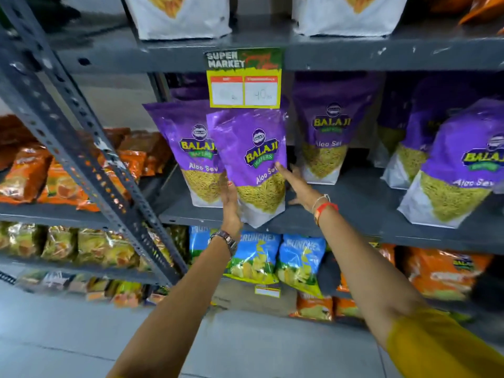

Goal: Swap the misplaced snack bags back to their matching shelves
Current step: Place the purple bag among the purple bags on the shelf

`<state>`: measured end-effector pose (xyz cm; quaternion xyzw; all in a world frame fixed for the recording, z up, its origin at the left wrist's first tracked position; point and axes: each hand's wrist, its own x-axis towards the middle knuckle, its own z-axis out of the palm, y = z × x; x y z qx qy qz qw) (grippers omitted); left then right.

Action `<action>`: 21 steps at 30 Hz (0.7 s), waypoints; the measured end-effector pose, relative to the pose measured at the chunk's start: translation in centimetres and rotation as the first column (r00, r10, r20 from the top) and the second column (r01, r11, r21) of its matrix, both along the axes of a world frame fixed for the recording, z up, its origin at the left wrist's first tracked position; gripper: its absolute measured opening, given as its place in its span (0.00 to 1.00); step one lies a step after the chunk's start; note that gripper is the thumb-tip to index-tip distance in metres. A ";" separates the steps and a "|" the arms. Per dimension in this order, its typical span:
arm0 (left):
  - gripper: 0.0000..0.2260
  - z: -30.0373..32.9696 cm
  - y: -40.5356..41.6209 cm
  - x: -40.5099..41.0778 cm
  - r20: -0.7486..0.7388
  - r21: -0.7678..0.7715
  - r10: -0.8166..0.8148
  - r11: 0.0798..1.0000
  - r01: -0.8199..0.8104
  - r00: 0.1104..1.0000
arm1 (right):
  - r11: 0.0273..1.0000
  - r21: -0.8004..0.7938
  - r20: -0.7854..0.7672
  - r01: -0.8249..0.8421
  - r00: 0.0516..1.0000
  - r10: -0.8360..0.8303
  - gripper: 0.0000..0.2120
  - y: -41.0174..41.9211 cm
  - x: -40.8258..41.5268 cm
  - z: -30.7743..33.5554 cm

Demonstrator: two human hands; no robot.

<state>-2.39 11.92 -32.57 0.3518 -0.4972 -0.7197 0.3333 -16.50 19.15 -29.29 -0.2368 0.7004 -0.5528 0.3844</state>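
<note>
1. While both arms reach up to the middle shelf [362,214], the left hand [231,205] grips the lower left side of a purple Aloo Sev bag [249,165], fingers wrapped behind it and the thumb on its front.
2. That grip looks meant to keep the pouch upright as its white base nears the shelf's front edge; the base overhangs the lip and tilts, so it does not seem settled yet.
3. Spread flat and holding nothing, the right hand [297,186] touches the bag's right edge, probably to steady and nudge it into line.
4. Matching purple bags stand just behind it [188,148] and further right along the shelf [326,137], which suggests this is its proper row.
5. The held bag is a glossy purple stand-up pouch with a yellow-green Balaji logo, a clear panel showing fine yellow strands, and a white bottom.
6. A yellow price tag [244,90] hangs from the upper shelf's edge above it.
</note>
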 end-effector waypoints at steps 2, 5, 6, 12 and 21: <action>0.32 -0.5 -0.5 -0.7 0.028 0.051 0.005 0.999 -0.007 1.000 | 0.998 0.029 0.002 -0.054 0.999 0.054 0.30 0.0 -0.1 -0.4; 0.33 -0.5 -0.7 -1.4 0.054 0.033 0.067 0.997 -0.069 0.996 | 0.998 -0.004 -0.025 -0.069 0.997 0.069 0.17 0.5 -0.2 -0.5; 0.28 0.2 -0.4 -1.5 0.057 0.008 0.090 0.996 -0.091 0.994 | 0.998 -0.025 -0.035 -0.063 0.997 0.063 0.17 0.7 -0.4 -0.7; 0.20 1.6 0.5 -4.0 0.015 -0.118 -0.006 0.993 0.007 1.000 | 0.989 -0.137 -0.063 0.057 0.996 -0.066 0.14 3.5 -1.7 -0.7; 0.23 2.7 3.2 -10.4 0.060 -0.031 -0.332 0.942 0.334 0.941 | 0.912 -0.247 -0.092 0.326 0.930 -0.357 0.12 8.9 -5.6 -1.4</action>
